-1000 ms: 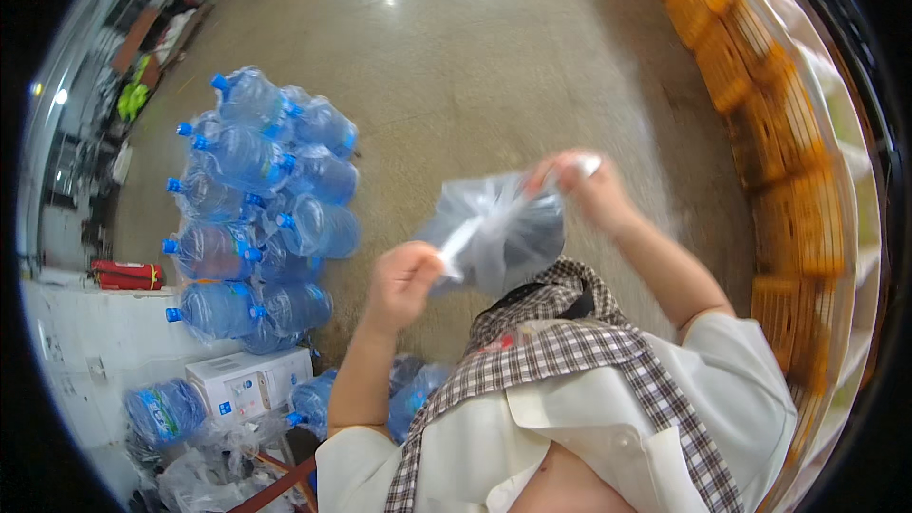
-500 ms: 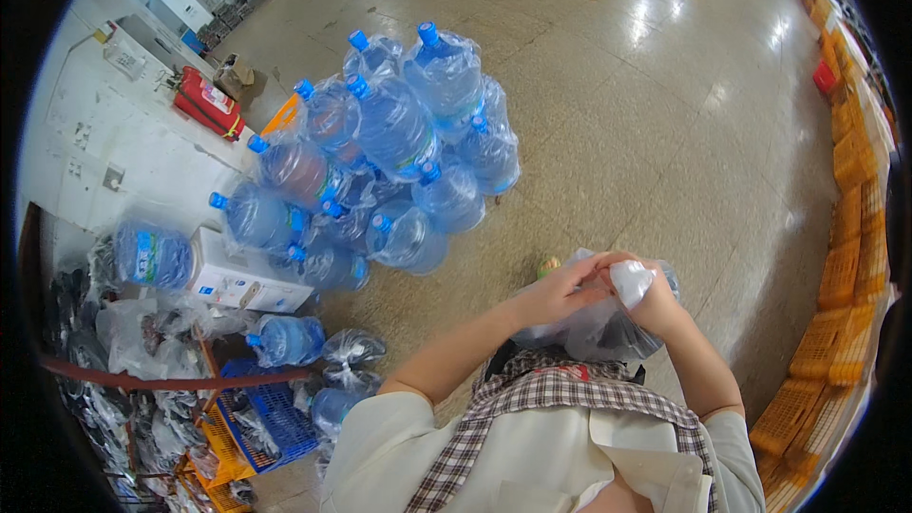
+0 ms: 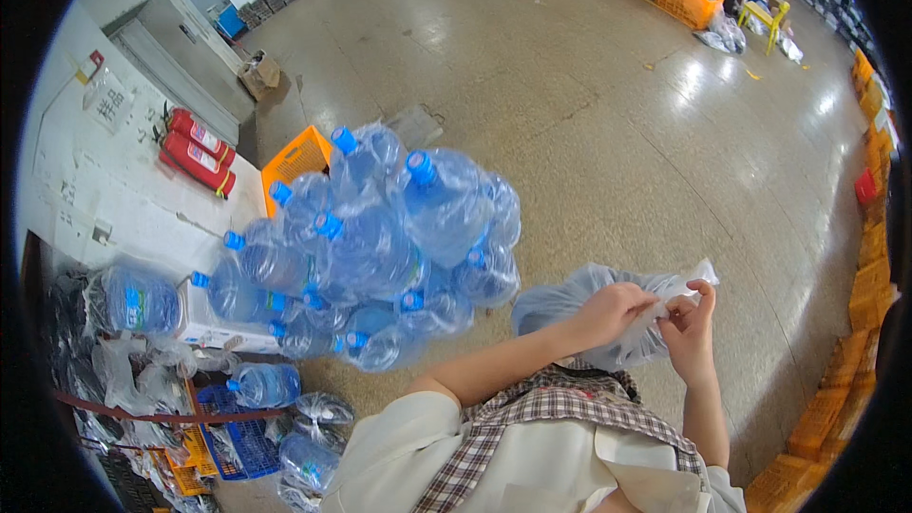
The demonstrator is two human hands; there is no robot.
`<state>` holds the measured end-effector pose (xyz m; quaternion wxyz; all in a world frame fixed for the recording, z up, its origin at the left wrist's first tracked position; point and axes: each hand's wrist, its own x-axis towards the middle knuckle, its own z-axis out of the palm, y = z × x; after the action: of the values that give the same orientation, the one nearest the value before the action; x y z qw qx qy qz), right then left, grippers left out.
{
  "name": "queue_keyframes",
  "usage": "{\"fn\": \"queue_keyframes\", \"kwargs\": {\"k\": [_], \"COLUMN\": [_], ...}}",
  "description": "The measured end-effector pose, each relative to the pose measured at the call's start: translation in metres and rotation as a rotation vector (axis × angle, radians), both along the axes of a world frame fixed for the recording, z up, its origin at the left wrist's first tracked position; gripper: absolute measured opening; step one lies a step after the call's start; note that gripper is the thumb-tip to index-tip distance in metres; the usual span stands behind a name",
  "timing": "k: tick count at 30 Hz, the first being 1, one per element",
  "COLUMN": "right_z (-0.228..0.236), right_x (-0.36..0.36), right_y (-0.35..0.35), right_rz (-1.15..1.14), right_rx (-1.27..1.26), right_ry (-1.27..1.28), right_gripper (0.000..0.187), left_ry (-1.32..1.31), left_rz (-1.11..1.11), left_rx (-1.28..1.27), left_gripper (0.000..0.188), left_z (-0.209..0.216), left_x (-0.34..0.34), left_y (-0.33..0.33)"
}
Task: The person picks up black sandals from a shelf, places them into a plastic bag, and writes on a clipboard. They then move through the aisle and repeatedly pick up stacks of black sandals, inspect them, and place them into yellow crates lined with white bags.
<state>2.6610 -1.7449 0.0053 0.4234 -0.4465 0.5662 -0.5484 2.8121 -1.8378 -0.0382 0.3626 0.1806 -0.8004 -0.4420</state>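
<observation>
A translucent plastic bag (image 3: 562, 300), bulging and gathered at its top, is in front of my body. The fingers of my left hand (image 3: 617, 314) are closed on its bunched neck. Close beside it, my right hand (image 3: 692, 328) pinches the twisted neck with thumb and fingers, and a loose tuft of the bag (image 3: 704, 272) sticks up behind the fingers. What the bag contains cannot be made out. To the left stands a heap of large blue water bottles (image 3: 366, 252) with blue caps, wrapped in clear plastic.
Red fire extinguishers (image 3: 195, 158) stand by the left wall, near an orange crate (image 3: 296, 169). A blue basket (image 3: 242, 437) and bagged goods lie at lower left. Orange crates (image 3: 848, 366) line the right side. Beyond are another orange crate (image 3: 688, 0) and a yellow stool (image 3: 763, 21).
My view has tilted up, showing more floor ahead. The bag's neck, earlier a compact white tuft at my right hand, is now stretched between both hands, with its end standing up at the right.
</observation>
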Motion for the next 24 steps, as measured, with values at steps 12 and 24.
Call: {"fn": "queue_keyframes", "kwargs": {"k": [12, 24], "right_z": [0.013, 0.080], "right_x": [-0.115, -0.043], "right_y": [-0.375, -0.684], "right_rz": [0.524, 0.772], "right_rx": [-0.428, -0.594], "right_ry": [0.938, 0.937], "right_gripper": [0.012, 0.013], "left_ry": [-0.043, 0.293], "left_rz": [-0.003, 0.504], "left_rx": [0.882, 0.644], "left_gripper": [0.012, 0.017], "left_z": [0.002, 0.020], "left_x": [-0.062, 0.024], "left_y": [-0.303, -0.547]}}
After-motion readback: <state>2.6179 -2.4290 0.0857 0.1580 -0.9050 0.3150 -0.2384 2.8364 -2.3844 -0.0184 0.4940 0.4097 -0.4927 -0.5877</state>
